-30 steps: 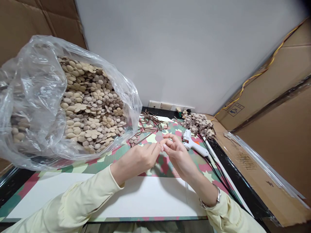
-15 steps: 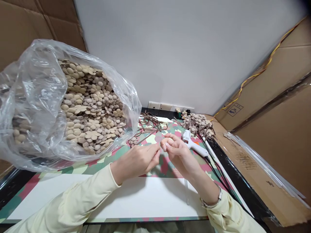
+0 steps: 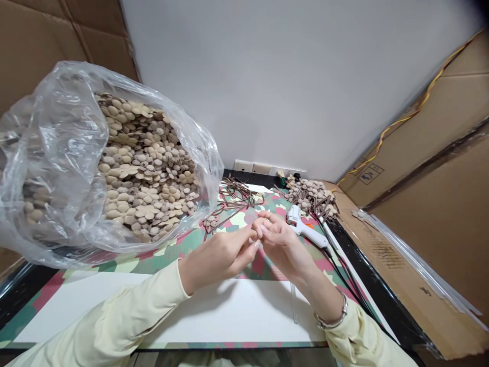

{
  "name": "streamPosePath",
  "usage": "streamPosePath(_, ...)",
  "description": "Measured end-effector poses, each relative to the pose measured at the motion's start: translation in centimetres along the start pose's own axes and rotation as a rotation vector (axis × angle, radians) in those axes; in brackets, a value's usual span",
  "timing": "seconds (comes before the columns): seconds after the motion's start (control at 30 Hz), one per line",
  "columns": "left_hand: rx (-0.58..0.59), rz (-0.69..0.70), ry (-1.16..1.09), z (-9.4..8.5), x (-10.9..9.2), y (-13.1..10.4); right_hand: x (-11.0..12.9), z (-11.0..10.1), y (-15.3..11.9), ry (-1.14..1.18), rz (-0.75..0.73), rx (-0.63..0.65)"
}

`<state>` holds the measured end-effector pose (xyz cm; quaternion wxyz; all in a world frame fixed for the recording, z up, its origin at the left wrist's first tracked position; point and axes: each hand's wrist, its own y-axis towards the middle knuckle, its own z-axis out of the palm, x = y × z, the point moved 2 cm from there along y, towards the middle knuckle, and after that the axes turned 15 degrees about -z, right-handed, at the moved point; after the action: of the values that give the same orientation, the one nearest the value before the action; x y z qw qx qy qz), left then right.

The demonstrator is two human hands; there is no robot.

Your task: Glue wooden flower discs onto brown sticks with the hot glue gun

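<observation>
Over the camouflage-patterned mat, my left hand (image 3: 221,255) and my right hand (image 3: 284,244) meet at the fingertips. Both are closed in a pinch; whatever lies between the fingers is too small or hidden to make out. A white glue gun (image 3: 305,227) rests just beyond my right hand. Brown stems (image 3: 239,192) lie scattered behind the hands, with a small flower piece (image 3: 211,223) near them. To the left, a clear plastic bag (image 3: 69,153) stands open, full of beige and greyish flower pieces (image 3: 147,196).
A pile of flowers with stems (image 3: 311,196) sits at the back right. White paper (image 3: 95,306) covers the front of the mat. Black cables (image 3: 349,283) run along the right. Clear sticks (image 3: 420,265) lie on cardboard (image 3: 385,255). Sockets (image 3: 262,168) line the wall.
My left hand has moved slightly right, and its fingertips now touch those of my right hand. My right hand has barely moved.
</observation>
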<state>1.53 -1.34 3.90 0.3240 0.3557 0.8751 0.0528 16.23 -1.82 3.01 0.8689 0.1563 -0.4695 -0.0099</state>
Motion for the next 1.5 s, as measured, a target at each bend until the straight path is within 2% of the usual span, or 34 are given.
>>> streamPosePath(0.17,-0.063,0.032,0.019,0.3,0.0,0.0,-0.1,0.1,-0.1,-0.019,-0.011,-0.019)
streamPosePath(0.5,-0.095,0.039,0.020,0.4,0.1,0.0,-0.2,0.1,-0.1,-0.012,0.002,-0.010)
streamPosePath(0.77,-0.223,-0.001,0.017,0.5,0.7,-0.2,-0.4,-0.3,0.1,0.012,0.058,0.004)
streamPosePath(0.9,-0.233,0.012,0.060,0.3,0.8,-0.1,-0.3,-0.4,0.1,0.046,0.068,0.006)
streamPosePath(1.07,-0.304,0.028,0.057,-0.6,0.9,0.0,-0.1,-0.4,0.1,0.049,0.075,-0.012)
streamPosePath(1.13,-0.252,0.004,-0.002,-0.7,0.8,0.0,-0.1,-0.4,0.1,0.035,0.070,-0.014)
streamPosePath(1.27,-0.042,-0.136,-0.212,-0.3,0.3,0.2,-0.3,-0.2,0.1,0.024,0.046,-0.012)
streamPosePath(1.5,0.043,-0.396,-0.569,0.8,-0.1,0.2,-0.7,0.3,-0.2,0.043,0.000,-0.018)
